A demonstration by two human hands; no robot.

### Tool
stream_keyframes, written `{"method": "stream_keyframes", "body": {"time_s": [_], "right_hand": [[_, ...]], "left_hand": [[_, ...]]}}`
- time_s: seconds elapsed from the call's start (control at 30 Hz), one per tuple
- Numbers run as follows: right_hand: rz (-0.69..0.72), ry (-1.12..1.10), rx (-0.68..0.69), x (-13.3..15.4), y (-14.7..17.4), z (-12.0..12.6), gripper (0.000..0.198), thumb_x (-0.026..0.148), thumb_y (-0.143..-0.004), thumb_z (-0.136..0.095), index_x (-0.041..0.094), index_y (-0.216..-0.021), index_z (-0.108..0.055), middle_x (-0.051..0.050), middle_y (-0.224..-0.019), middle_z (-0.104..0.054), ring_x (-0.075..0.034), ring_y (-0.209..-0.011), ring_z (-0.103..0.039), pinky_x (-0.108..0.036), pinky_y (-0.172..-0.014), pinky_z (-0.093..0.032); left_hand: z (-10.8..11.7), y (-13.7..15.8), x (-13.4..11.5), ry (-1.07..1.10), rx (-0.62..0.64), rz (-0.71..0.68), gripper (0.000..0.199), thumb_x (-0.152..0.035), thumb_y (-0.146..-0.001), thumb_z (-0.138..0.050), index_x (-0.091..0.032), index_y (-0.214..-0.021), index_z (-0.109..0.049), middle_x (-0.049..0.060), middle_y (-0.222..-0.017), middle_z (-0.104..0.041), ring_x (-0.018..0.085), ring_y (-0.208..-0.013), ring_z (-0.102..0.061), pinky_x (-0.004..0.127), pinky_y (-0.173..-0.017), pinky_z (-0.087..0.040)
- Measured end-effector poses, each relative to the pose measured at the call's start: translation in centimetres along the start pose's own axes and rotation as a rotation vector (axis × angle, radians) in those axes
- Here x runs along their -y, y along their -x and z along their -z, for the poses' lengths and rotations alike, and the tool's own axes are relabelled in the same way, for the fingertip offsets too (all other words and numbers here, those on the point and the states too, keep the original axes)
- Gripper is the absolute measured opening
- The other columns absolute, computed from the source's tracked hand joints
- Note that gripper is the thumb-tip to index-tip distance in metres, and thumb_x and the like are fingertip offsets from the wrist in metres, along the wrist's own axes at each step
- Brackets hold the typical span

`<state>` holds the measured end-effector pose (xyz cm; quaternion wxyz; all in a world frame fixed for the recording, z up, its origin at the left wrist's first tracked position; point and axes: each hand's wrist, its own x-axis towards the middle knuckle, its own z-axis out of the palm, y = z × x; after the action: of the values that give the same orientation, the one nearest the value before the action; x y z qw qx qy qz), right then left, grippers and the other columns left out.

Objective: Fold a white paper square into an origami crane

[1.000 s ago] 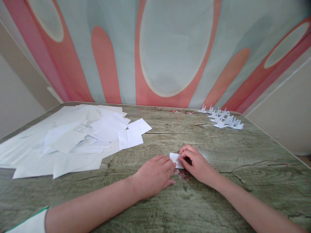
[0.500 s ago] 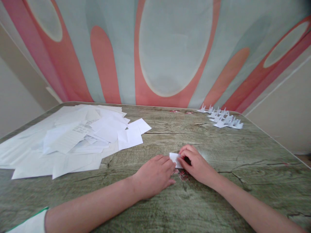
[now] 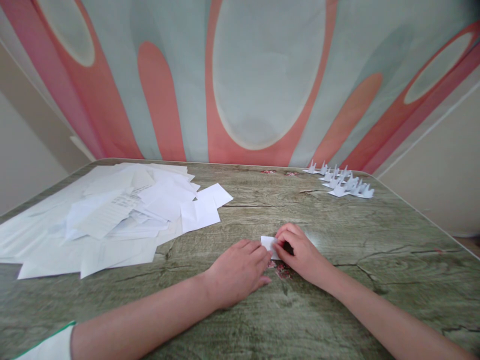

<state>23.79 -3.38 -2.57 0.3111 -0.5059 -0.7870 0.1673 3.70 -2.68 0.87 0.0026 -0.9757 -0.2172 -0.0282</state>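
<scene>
A small folded piece of white paper (image 3: 269, 243) lies on the wood-grain table (image 3: 337, 295) near the middle. My left hand (image 3: 238, 272) rests palm down with its fingertips pressing the paper's left edge. My right hand (image 3: 300, 252) curls over the paper's right part, fingers bent and pinching it against the table. Most of the paper is hidden under the two hands.
A loose heap of white paper sheets (image 3: 108, 215) covers the table's left side. A cluster of several small folded paper figures (image 3: 343, 182) stands at the far right near the table's back edge. A pink and grey patterned wall (image 3: 262, 75) rises behind.
The hands and the small paper stay almost where they were. The view shifts very slightly.
</scene>
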Motion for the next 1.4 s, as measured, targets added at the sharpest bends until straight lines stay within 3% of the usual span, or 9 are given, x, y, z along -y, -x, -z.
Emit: {"method": "stream_keyframes", "body": {"time_s": [0.37, 0.6, 0.77, 1.4], "right_hand": [[-0.043, -0.022, -0.015, -0.1, 0.1, 0.0, 0.009, 0.013, -0.079, -0.054, 0.020, -0.080, -0.048, -0.004, -0.087, -0.051, -0.019, -0.084, -0.048, -0.035, -0.076, -0.041], [-0.127, -0.133, -0.022, -0.5, 0.2, 0.6, 0.005, 0.022, -0.087, -0.046, 0.021, -0.086, -0.051, -0.003, -0.086, -0.053, -0.017, -0.080, -0.051, -0.032, -0.072, -0.044], [-0.103, -0.101, -0.021, -0.4, 0.4, 0.6, 0.013, 0.021, -0.079, -0.057, 0.021, -0.092, -0.053, -0.005, -0.095, -0.053, -0.019, -0.089, -0.051, -0.035, -0.078, -0.043], [-0.100, -0.133, 0.066, -0.4, 0.5, 1.3, 0.003, 0.018, -0.079, -0.057, 0.020, -0.078, -0.059, -0.004, -0.097, -0.052, -0.018, -0.094, -0.051, -0.036, -0.084, -0.041]], "left_hand": [[0.0, -0.3, -0.2, -0.016, -0.008, 0.026, 0.038, -0.043, -0.085, -0.050, -0.015, -0.110, -0.051, 0.005, -0.101, -0.058, 0.022, -0.100, -0.050, 0.035, -0.084, -0.036], [-0.1, -0.2, -0.3, -0.026, -0.019, 0.022, 0.037, -0.043, -0.085, -0.051, -0.016, -0.109, -0.052, 0.003, -0.103, -0.058, 0.022, -0.104, -0.047, 0.035, -0.086, -0.035], [0.0, -0.2, -0.3, -0.039, -0.018, 0.032, 0.041, -0.044, -0.084, -0.051, -0.014, -0.112, -0.051, 0.005, -0.104, -0.057, 0.022, -0.105, -0.047, 0.035, -0.086, -0.036], [-0.2, 0.0, -0.4, -0.023, -0.015, 0.035, 0.039, -0.044, -0.084, -0.051, -0.015, -0.111, -0.051, 0.007, -0.104, -0.058, 0.024, -0.107, -0.048, 0.035, -0.086, -0.037]]}}
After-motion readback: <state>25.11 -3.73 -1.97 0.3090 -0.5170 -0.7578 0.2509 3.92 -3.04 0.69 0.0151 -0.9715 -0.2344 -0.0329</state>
